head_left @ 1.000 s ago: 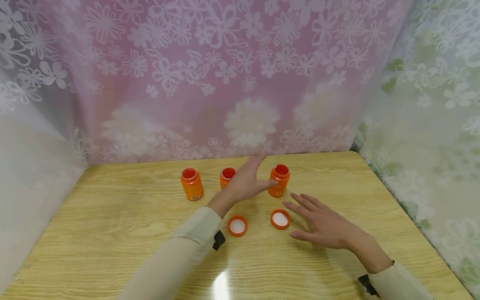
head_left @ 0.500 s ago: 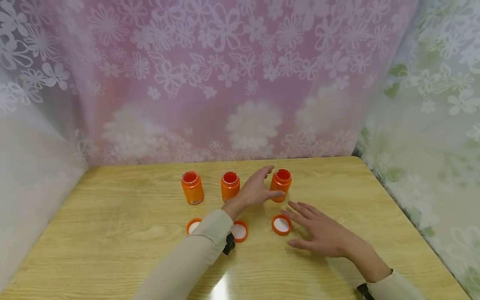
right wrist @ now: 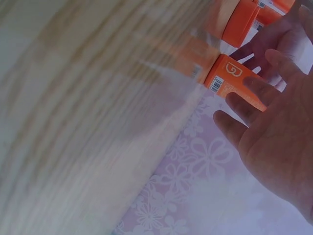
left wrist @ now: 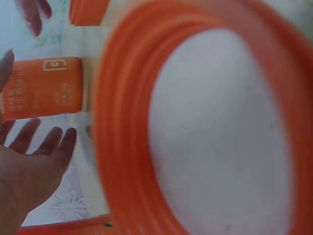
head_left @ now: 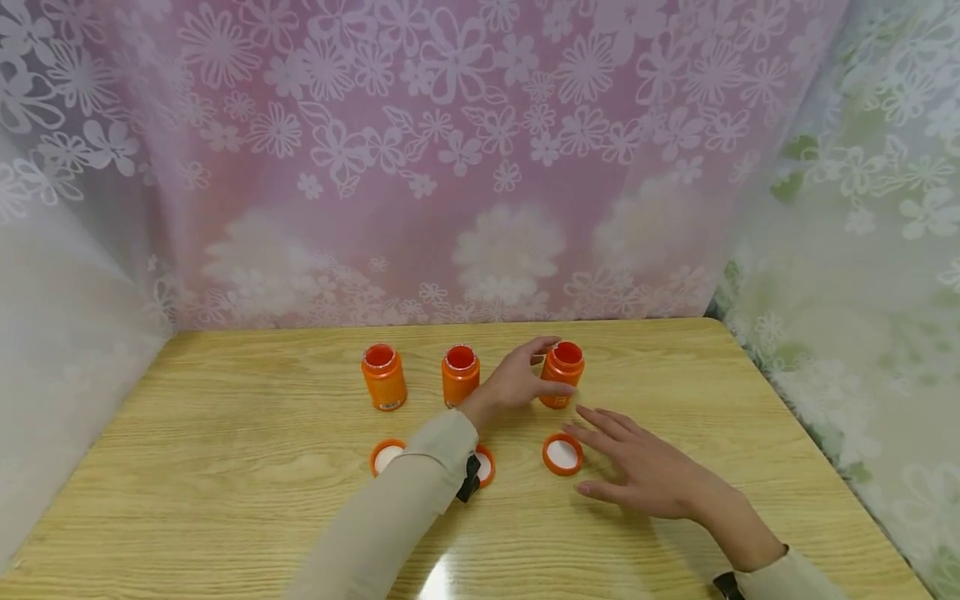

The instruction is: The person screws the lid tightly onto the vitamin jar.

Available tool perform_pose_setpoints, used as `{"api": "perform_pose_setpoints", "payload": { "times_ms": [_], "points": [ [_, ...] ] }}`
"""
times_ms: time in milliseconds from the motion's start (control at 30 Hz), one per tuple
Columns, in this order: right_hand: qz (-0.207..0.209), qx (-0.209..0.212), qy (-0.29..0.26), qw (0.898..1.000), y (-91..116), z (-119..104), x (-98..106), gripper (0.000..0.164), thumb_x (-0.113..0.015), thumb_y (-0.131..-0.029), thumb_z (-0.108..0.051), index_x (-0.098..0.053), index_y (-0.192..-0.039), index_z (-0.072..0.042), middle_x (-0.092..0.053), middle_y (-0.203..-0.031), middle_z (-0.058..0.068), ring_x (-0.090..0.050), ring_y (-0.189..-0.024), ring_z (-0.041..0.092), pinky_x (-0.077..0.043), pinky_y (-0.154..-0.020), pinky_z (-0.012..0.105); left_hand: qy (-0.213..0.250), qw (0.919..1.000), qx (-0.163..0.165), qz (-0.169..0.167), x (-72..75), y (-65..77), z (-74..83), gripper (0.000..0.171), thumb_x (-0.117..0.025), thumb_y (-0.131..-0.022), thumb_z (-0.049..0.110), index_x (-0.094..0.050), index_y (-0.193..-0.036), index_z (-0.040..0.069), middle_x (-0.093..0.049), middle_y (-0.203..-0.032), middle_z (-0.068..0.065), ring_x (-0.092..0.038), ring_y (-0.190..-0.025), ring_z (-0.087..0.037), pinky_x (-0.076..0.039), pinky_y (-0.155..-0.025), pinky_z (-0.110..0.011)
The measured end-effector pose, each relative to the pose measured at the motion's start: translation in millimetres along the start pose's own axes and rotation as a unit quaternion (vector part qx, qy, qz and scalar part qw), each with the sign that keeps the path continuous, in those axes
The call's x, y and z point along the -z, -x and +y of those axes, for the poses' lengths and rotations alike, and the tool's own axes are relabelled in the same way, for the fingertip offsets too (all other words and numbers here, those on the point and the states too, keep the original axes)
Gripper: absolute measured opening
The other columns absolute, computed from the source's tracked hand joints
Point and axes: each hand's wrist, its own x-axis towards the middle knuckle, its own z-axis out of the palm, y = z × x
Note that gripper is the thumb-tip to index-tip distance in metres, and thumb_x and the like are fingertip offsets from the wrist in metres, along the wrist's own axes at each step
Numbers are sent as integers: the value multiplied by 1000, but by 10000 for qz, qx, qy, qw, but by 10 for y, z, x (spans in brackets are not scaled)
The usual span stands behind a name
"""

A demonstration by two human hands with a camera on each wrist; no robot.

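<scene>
Three uncapped orange jars stand upright in a row on the table: a right jar (head_left: 564, 367), a middle jar (head_left: 460, 377) and a left jar (head_left: 385, 382). My left hand (head_left: 517, 379) reaches around the right jar, its thumb in front and its fingers behind. In the left wrist view those fingers (left wrist: 61, 147) are stretched out beside the jar (left wrist: 46, 90); contact is unclear. My right hand (head_left: 645, 467) hovers with fingers spread, holding nothing, beside an upturned orange lid (head_left: 562, 454) with a white lining.
Two more upturned lids lie in front of the other jars: the left lid (head_left: 386, 454) and the middle lid (head_left: 486, 467), both partly hidden by my left sleeve (head_left: 405, 492). A floral curtain (head_left: 450, 208) hangs behind the wooden table (head_left: 225, 467).
My left hand has moved right and down, bringing its thumb and fingers around the right jar. The left lid has come into view beside the sleeve. My right hand has barely moved.
</scene>
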Motion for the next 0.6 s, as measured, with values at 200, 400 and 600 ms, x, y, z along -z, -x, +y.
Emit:
{"api": "perform_pose_setpoints", "payload": {
  "times_ms": [200,400,600],
  "points": [
    [-68,1,-46,10000,-22,4,-28,66,-43,-80,-63,-29,-138,-34,-22,-144,0,-20,-129,21,-31,-94,48,288,9995,-61,-80,-32,-57,-63,74,-73,-68,41,-38,-133,30,-51,-114,13,-49,-104,-10,-42,-86,-30],
    [-146,149,-26,9998,-72,23,-62,66,-42,-81,-63,-30,-138,-32,-24,-143,1,-22,-128,22,-33,-93,48,260,9994,-159,-161,-39,-83,-71,70,-72,-70,38,-38,-131,29,-52,-111,12,-52,-96,-8,-46,-75,-24],
    [-147,248,-93,9995,-142,10,-82,65,-46,-81,-60,-32,-137,-31,-26,-142,-3,-24,-127,17,-34,-94,44,339,9991,-75,-232,-37,-97,-85,71,-73,-70,37,-38,-131,30,-52,-110,11,-53,-95,-9,-50,-67,-25]
  ]
}}
